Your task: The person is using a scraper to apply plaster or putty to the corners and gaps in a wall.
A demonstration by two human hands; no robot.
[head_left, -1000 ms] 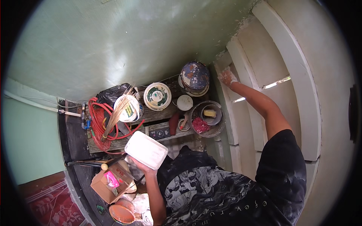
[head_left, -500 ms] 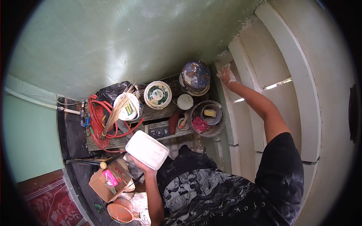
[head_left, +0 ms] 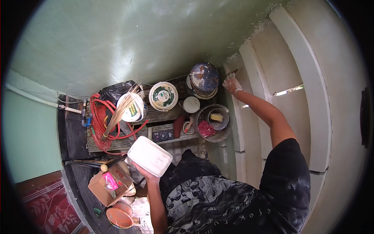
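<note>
My left hand [head_left: 145, 170] grips a white rectangular plastic tub [head_left: 150, 156] from below and its near side. White paste smears cover the inside of the tub, which sits left of my body at waist height. Out to the far right, my right hand [head_left: 232, 84] is coated with white paste and pressed close to the corner between the green wall and the pale slatted wall [head_left: 238, 62]. Its fingers are closed on a thin, flat, brownish piece [head_left: 233, 72], of which only an edge shows.
A wooden bench [head_left: 157, 117] carries a dark paint-spattered bucket [head_left: 204, 78], a lidded white tub [head_left: 163, 96], a bundle of sticks [head_left: 120, 113] and a red hose [head_left: 95, 117]. Right of it stands a round basin [head_left: 228, 128] with a sponge. A cardboard box [head_left: 102, 189] lies lower left.
My right hand has shifted slightly down and left along the corner, and the thin piece's edge now shows at its fingers. The tub in my left hand moved slightly left.
</note>
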